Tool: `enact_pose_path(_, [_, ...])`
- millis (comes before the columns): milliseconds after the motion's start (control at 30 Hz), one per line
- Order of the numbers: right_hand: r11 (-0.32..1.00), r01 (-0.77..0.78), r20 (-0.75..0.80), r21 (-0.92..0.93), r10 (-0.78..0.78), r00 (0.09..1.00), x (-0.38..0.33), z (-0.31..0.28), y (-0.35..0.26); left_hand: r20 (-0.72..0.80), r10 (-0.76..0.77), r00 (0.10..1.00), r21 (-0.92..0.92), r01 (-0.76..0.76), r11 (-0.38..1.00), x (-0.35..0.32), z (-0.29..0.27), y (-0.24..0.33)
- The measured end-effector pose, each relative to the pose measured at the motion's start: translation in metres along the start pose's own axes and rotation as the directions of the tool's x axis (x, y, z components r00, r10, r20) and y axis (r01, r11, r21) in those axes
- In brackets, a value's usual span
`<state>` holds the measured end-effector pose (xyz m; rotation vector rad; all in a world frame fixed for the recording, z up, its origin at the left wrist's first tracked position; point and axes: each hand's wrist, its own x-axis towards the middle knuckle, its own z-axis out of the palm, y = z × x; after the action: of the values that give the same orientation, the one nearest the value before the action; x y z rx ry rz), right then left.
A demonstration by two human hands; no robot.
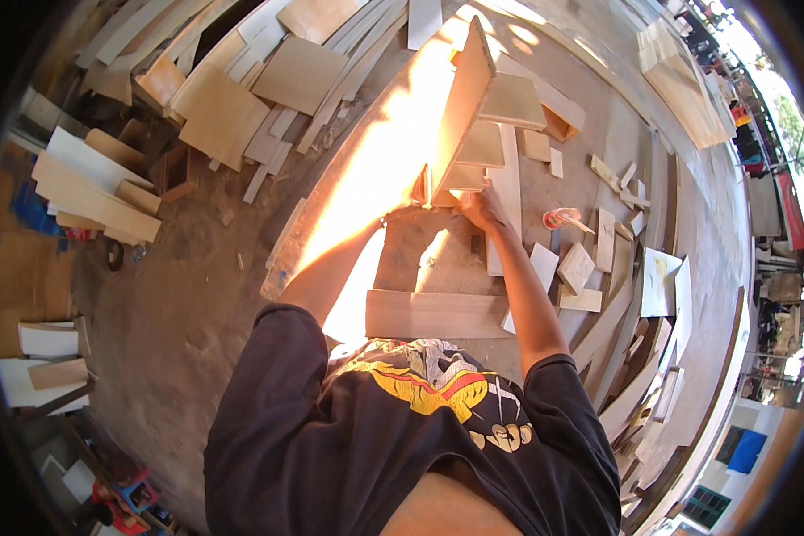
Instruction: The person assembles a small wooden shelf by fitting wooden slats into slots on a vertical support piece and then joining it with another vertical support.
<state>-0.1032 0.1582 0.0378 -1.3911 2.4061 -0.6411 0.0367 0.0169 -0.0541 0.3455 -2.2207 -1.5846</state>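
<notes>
In front of me stands a tall, narrow wooden panel (464,112), upright, with shorter boards (512,101) standing out from its right side like shelves. My left hand (404,213) is closed at the panel's near lower end, partly washed out by strong sunlight. My right hand (482,207) grips the near end of the lowest crosswise board (465,179), just right of the panel. Its inner fingers are partly hidden. A flat board (438,314) lies crosswise near my body. Bright sun falls across the worktable (366,179) beneath the panel.
At right lie a red-and-white bottle with a pointed nozzle (563,218), wood blocks (576,268) and several offcuts. Piles of boards (223,116) cover the upper left floor, with more scraps (98,196) at left. A stack of planks (679,85) stands at the upper right.
</notes>
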Motion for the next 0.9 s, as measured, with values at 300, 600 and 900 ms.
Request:
enact_pose_path(300, [0.996, 0.015, -0.009, 0.087, -0.015, 1.000, -0.050, 0.002, -0.014, 0.110, 0.104, 0.988, 0.043, -0.109, 0.993, -0.020, -0.016, 0.025])
enact_pose_path(600, [0.969, -0.131, -0.069, 0.212, 0.148, 0.987, -0.119, 0.000, -0.036, 0.350, -0.046, 0.936, 0.039, 0.035, 0.999, -0.043, -0.051, 0.152])
enact_pose_path(900, [0.955, -0.250, -0.242, 0.158, 0.283, 0.928, -0.149, 0.020, -0.054, 0.560, -0.054, 0.826, -0.441, 0.353, 0.825, -0.084, -0.066, 0.172])
